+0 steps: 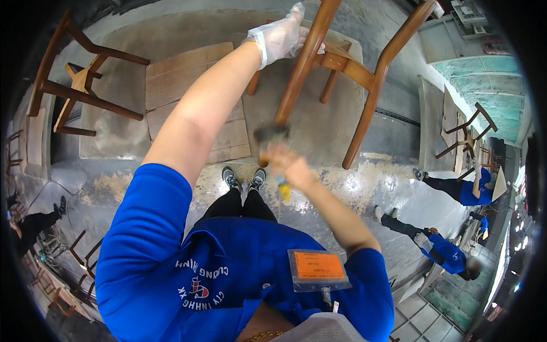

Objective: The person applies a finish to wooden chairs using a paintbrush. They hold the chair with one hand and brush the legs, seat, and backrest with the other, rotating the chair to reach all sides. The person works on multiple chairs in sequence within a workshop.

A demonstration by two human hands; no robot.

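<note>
A brown wooden chair frame point(300, 68) stands tilted in front of me on a low work surface. My left hand point(282, 39), in a clear thin glove, reaches to its far part. Some fingers pass behind the near leg and grip it, while the thumb side points up and away. My right hand point(289, 166), smeared by motion, is closed around a tool with a dark blurred end point(271, 134) and a yellow end point(284, 192). The dark end lies against the lower part of that near leg; the tool's kind is unclear.
Cardboard sheets point(194, 97) cover part of the work surface. Another chair frame point(85, 80) is at the left. Two people in blue shirts point(447, 253) are on the right, near a further chair frame point(470, 134). Another person's dark-clad legs point(37, 225) show at far left.
</note>
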